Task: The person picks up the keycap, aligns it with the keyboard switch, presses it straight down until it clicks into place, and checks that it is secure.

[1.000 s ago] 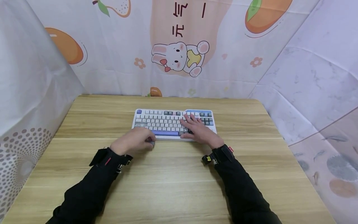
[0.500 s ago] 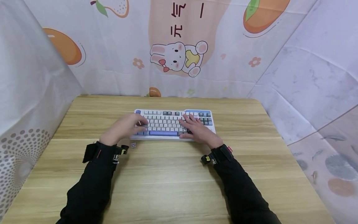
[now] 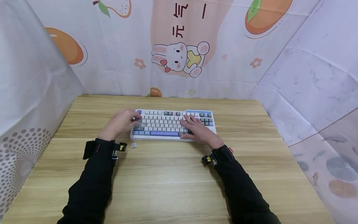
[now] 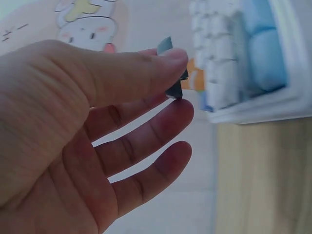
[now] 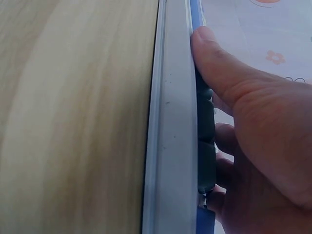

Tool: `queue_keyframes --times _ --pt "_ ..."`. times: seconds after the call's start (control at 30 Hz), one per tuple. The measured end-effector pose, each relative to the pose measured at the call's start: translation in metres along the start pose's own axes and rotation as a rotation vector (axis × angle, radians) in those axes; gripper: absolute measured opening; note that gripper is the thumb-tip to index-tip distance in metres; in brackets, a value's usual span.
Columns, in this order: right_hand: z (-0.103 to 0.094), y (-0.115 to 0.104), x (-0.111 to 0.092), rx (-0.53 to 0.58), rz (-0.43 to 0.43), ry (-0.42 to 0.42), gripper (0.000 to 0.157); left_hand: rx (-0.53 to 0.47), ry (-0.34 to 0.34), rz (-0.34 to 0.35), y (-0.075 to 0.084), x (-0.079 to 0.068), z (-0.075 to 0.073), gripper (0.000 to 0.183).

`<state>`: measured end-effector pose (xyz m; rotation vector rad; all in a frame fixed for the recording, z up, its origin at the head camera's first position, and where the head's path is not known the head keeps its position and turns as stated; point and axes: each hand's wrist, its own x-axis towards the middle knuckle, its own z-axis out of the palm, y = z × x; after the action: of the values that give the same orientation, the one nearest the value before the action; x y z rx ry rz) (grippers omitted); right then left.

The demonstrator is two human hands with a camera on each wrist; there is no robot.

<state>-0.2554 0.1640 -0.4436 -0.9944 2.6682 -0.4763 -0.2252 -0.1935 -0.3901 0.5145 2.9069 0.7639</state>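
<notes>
A white keyboard with white, grey and blue keys and a purple space bar lies on the table. At its left end, my left hand pinches a small dark keycap between thumb and index finger, seen in the left wrist view. The other fingers are loosely bent. Just below the keyboard's front left corner, a loose keycap lies on the wood. My right hand rests with spread fingers over the keyboard's right part, its thumb along the front row in the right wrist view.
The wooden table extends around the keyboard on all sides. Behind it hangs a printed cloth with fruit and a rabbit, and more cloth hangs at the left and right.
My left hand has moved from the keyboard's front edge up and left to its left end. The loose keycap on the table has come into view. My right hand has stayed in place.
</notes>
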Motion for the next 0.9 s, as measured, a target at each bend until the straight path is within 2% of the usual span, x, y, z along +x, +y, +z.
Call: queue_keyframes --times 0.23,0.63,0.9 --pt "0.000 0.000 0.000 -0.007 -0.006 0.007 0.078 0.008 -0.015 -0.024 -0.012 0.006 0.012 0.022" --pt "0.000 0.001 0.001 -0.009 -0.001 -0.005 0.079 0.001 -0.023 -0.077 -0.010 0.008 0.018 0.023" --pt "0.000 0.000 0.000 -0.004 -0.003 -0.002 0.079 0.007 -0.023 -0.078 -0.010 0.007 0.018 0.023"
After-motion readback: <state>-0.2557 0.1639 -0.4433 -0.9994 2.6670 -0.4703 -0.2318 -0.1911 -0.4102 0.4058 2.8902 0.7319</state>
